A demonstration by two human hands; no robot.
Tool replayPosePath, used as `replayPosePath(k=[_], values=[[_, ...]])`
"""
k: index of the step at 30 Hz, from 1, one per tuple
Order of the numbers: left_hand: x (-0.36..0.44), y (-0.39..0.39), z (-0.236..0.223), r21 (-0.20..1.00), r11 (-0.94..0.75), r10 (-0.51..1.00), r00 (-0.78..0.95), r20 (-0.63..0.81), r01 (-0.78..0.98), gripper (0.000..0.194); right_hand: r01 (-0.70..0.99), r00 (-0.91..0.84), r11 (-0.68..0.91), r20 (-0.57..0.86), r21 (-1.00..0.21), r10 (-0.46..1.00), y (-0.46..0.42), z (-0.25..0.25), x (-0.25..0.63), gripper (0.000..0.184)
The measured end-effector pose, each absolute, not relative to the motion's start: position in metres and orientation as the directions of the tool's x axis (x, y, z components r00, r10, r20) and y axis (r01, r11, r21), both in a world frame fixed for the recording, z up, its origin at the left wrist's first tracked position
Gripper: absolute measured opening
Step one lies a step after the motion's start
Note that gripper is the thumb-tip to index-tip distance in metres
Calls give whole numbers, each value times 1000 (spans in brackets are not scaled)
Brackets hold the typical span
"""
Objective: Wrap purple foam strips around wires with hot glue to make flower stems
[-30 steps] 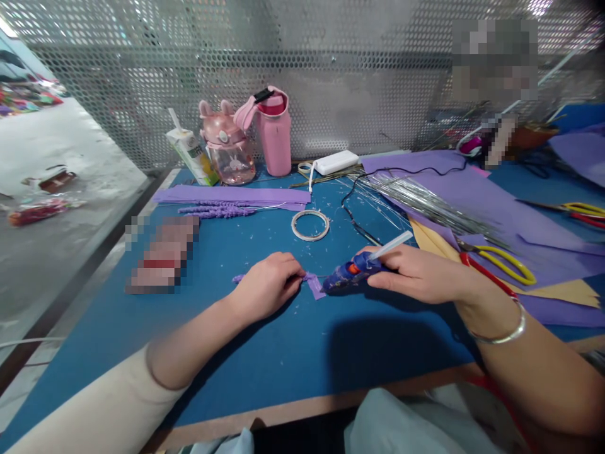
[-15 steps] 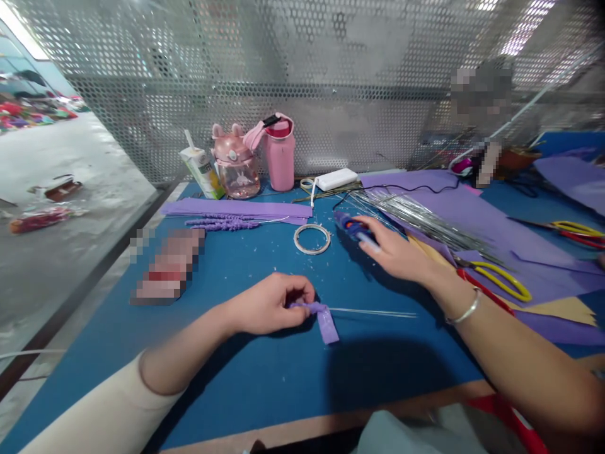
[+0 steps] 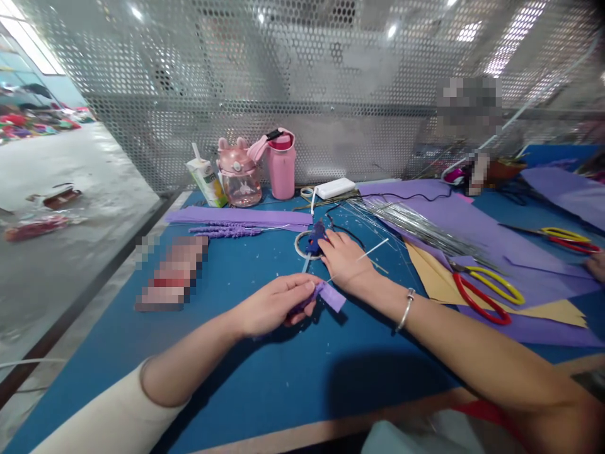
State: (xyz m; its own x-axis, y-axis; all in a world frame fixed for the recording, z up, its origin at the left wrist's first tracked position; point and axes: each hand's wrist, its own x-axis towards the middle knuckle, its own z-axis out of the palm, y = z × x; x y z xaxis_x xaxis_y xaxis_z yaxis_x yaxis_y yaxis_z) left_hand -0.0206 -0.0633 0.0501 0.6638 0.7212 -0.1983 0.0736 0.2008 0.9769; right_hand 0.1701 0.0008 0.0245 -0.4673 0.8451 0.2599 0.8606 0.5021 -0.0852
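My left hand (image 3: 283,302) is closed on a purple paper strip (image 3: 333,297) wound about a thin wire (image 3: 373,248). The strip's loose end sticks out to the right of my fingertips, and the wire slants up past my right wrist. My right hand (image 3: 347,257) is closed around the side of a small blue glue gun (image 3: 316,238), partly hiding it. A translucent glue stick (image 3: 306,262) pokes from the gun toward my left hand. Beneath the gun lies a white ring-shaped roll (image 3: 299,244), which looks like narrow tape.
Purple strips (image 3: 241,217) and a finished-looking purple sprig (image 3: 227,231) lie at the back left, near pink bottles (image 3: 282,167). On the right are wires (image 3: 420,224), purple sheets (image 3: 491,246) and red-yellow scissors (image 3: 491,280). A white power bank (image 3: 334,188) sits at the back.
My right hand has brought the glue gun leftward over the ring-shaped roll. My left hand has turned the wrapped wire, which now slants up to the right instead of lying level.
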Motion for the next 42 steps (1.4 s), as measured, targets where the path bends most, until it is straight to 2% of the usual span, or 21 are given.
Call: replayPosePath(k=[2, 3, 5, 8, 9, 11, 14, 20, 24, 29, 32, 34, 38, 40, 42], values=[[-19, -64, 48, 962, 265, 717, 656, -238, 59, 30, 823, -519, 559, 264, -105, 813, -13, 32, 175, 27], [-19, -64, 48, 954, 295, 715, 652, -253, 46, 29, 799, -533, 581, 268, -154, 803, -21, 36, 177, 26], [-18, -64, 47, 941, 338, 717, 645, -265, 11, 27, 715, -519, 584, 267, -384, 812, -36, 45, 183, 22], [-16, -64, 48, 926, 375, 718, 640, -273, -27, 27, 458, -482, 388, 143, -800, 864, -51, 50, 189, 14], [-16, -65, 48, 922, 386, 719, 637, -280, -30, 27, 349, -492, 297, 96, -889, 865, -54, 49, 190, 14], [-15, -66, 47, 918, 395, 722, 624, -298, -20, 27, 162, -529, 139, 33, -977, 848, -55, 44, 190, 18], [-13, -68, 46, 926, 377, 732, 602, -319, 32, 30, 30, -559, 8, -10, -999, 829, -53, 35, 188, 21], [-8, -73, 50, 938, 336, 764, 557, -325, 85, 31, -5, -555, -76, -61, -997, 829, -57, 29, 187, 20], [-6, -78, 52, 957, 228, 823, 490, -287, 177, 29, 53, -557, -41, -64, -998, 828, -59, 29, 188, 17], [-4, -87, 53, 945, 51, 876, 440, -197, 322, 29, 126, -612, 84, -11, -989, 791, -57, 32, 192, 13], [-3, -87, 52, 946, 99, 852, 464, -241, 310, 29, 183, -637, 189, 30, -965, 771, -56, 33, 194, 8], [-4, -84, 51, 948, 213, 803, 511, -307, 235, 26, 196, -630, 213, 43, -957, 776, -56, 33, 193, 7], [-8, -74, 45, 905, 421, 704, 605, -372, 67, 27, 188, -603, 157, 13, -970, 797, -54, 30, 192, 15], [-11, -71, 43, 901, 431, 726, 578, -374, 42, 29, 173, -605, 117, -12, -978, 796, -52, 29, 192, 26], [-12, -69, 42, 902, 431, 754, 533, -383, 38, 26, 164, -587, 84, -29, -983, 809, -50, 29, 193, 22]])
